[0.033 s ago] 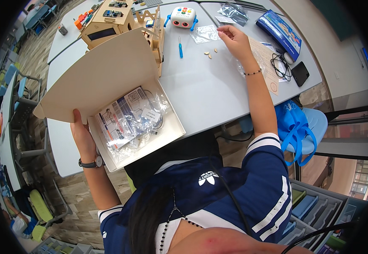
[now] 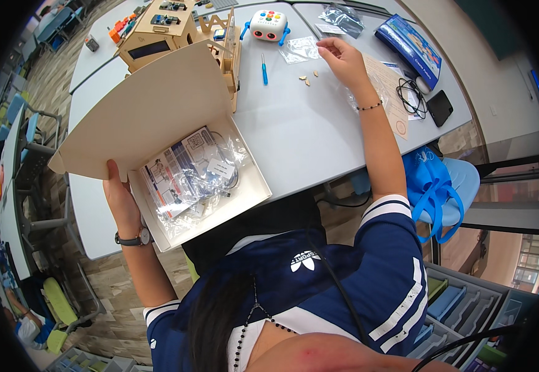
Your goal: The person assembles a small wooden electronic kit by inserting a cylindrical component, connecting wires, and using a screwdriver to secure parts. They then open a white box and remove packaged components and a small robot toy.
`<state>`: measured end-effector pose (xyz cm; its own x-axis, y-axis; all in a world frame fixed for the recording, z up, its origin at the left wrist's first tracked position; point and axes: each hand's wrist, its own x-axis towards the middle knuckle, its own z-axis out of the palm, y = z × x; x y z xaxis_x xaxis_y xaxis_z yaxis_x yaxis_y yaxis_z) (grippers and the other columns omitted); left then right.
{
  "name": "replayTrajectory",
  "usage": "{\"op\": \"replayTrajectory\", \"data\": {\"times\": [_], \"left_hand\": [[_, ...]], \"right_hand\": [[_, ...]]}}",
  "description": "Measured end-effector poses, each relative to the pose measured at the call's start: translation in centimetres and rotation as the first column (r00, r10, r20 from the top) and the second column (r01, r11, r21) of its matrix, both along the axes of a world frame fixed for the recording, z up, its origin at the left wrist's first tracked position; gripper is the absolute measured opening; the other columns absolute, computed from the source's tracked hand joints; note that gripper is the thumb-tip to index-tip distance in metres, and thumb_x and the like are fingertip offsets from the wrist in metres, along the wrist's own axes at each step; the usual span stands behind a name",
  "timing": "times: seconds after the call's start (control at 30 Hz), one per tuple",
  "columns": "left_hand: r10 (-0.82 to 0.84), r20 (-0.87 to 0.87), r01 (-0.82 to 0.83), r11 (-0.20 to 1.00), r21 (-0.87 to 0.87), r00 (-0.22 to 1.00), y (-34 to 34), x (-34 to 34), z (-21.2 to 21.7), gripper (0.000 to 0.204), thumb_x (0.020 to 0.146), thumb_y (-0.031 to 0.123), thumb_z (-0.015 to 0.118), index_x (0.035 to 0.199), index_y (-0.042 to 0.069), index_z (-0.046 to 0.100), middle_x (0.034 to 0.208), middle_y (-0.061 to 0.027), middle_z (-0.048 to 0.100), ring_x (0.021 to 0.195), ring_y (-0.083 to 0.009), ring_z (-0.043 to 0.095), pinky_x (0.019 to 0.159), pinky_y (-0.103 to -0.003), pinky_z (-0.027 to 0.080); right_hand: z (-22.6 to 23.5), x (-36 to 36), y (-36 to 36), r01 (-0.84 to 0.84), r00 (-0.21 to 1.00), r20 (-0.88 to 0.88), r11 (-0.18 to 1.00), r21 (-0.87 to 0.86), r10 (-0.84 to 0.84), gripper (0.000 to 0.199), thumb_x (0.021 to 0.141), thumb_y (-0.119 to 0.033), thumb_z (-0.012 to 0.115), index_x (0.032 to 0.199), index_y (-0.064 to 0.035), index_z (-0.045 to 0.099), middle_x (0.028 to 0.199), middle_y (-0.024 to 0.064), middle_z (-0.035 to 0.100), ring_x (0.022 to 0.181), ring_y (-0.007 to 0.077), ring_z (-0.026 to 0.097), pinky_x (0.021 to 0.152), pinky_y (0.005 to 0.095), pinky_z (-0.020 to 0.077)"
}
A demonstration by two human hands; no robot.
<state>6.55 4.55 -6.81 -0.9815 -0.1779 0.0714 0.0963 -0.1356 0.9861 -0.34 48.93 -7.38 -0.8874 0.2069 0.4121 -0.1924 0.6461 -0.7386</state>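
My left hand (image 2: pixel 120 201) grips the left wall of an open white cardboard box (image 2: pixel 260 186), whose lid (image 2: pixel 151 111) stands raised. The box rests tilted at the table's near edge. Inside lie a printed leaflet (image 2: pixel 161 180) and clear plastic bags (image 2: pixel 210 177) with a cable and small parts. Farther off, my right hand (image 2: pixel 342 59) is over the table with thumb and fingers drawn together in a pinch. Its fingertips are at the right edge of a flat clear plastic bag (image 2: pixel 300 51); whether they hold it I cannot tell. Small wooden pieces (image 2: pixel 307 81) lie nearby.
A blue screwdriver (image 2: pixel 264 69) lies on the table (image 2: pixel 294 130). Behind it stand a white toy robot (image 2: pixel 269 26) and a wooden model house (image 2: pixel 158 40). To the right are a blue box (image 2: pixel 409 51), a black cable (image 2: pixel 409 99) and a phone (image 2: pixel 440 108). A blue bag (image 2: pixel 433 186) hangs on a chair.
My right hand has shifted very slightly to the left. Nothing else has visibly moved.
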Motion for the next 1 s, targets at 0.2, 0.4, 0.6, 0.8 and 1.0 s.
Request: {"op": "replayTrajectory", "data": {"times": [0.2, 0.4, 0.6, 0.8, 1.0], "left_hand": [[-0.019, 0.016, 0.018, 0.999, 0.026, 1.0, -0.2, 0.3, 0.2, 0.053, 0.095, 0.035, 0.045, 0.132, 0.0, 0.034, 0.129, -0.0117, 0.044, 0.117, -0.0222, 0.046, 0.094, -0.036, 0.041], [-0.008, -0.033, 0.009, 1.0, 0.028, 0.999, 0.0, -0.4, -0.4, 0.055, 0.094, 0.04, 0.046, 0.13, -0.001, 0.038, 0.124, -0.0116, 0.049, 0.111, -0.0205, 0.051, 0.087, -0.032, 0.045], [0.003, -0.024, -0.003, 1.0, -0.003, 1.0, -0.3, -0.6, -0.6, 0.056, 0.094, 0.042, 0.045, 0.13, -0.001, 0.038, 0.123, -0.0117, 0.05, 0.11, -0.0202, 0.052, 0.086, -0.032, 0.046], [0.043, -0.029, -0.041, 0.998, 0.048, 0.999, 0.0, -0.5, -0.6, 0.05, 0.095, 0.034, 0.045, 0.13, -0.001, 0.037, 0.125, -0.0118, 0.048, 0.112, -0.022, 0.05, 0.092, -0.036, 0.043], [0.084, -0.033, -0.084, 0.996, 0.001, 0.996, 0.0, -0.5, -0.8, 0.053, 0.094, 0.039, 0.047, 0.128, -0.001, 0.04, 0.124, -0.0115, 0.05, 0.112, -0.0209, 0.051, 0.092, -0.034, 0.041]], "right_hand": [[0.6, 1.2, -2.7, -0.088, 0.996, -0.015, 0.982, 0.168, 0.092, 0.023, 0.08, -0.019, 0.062, 0.096, -0.0035, 0.066, 0.083, 0.0062, 0.066, 0.072, 0.0157, 0.06, 0.066, 0.0272, 0.0489], [0.3, 3.9, -11.5, -0.517, 0.852, 0.114, 0.856, 0.033, 0.51, 0.059, 0.079, -0.007, 0.057, 0.134, -0.0021, 0.039, 0.128, 0.0161, 0.047, 0.109, 0.0222, 0.053, 0.09, 0.0317, 0.0448], [-0.8, 1.3, -15.4, -0.579, 0.714, 0.208, 0.73, -0.363, 0.669, 0.076, 0.073, -0.001, 0.052, 0.143, -0.0034, 0.022, 0.14, 0.0164, 0.031, 0.128, 0.0282, 0.035, 0.106, 0.0357, 0.0301], [-0.8, -0.9, -17.1, -0.696, 0.672, 0.192, 0.699, -0.166, 0.715, 0.077, 0.073, -0.009, 0.053, 0.141, 0.0041, 0.018, 0.139, 0.0186, 0.032, 0.119, 0.0274, 0.041, 0.094, 0.0308, 0.0391], [-1.6, -2.1, -18.3, -0.781, 0.624, -0.025, 0.624, -0.027, 0.781, 0.077, 0.072, -0.011, 0.061, 0.14, -0.0004, 0.026, 0.14, 0.0178, 0.03, 0.124, 0.0285, 0.036, 0.102, 0.0342, 0.0331]]}}
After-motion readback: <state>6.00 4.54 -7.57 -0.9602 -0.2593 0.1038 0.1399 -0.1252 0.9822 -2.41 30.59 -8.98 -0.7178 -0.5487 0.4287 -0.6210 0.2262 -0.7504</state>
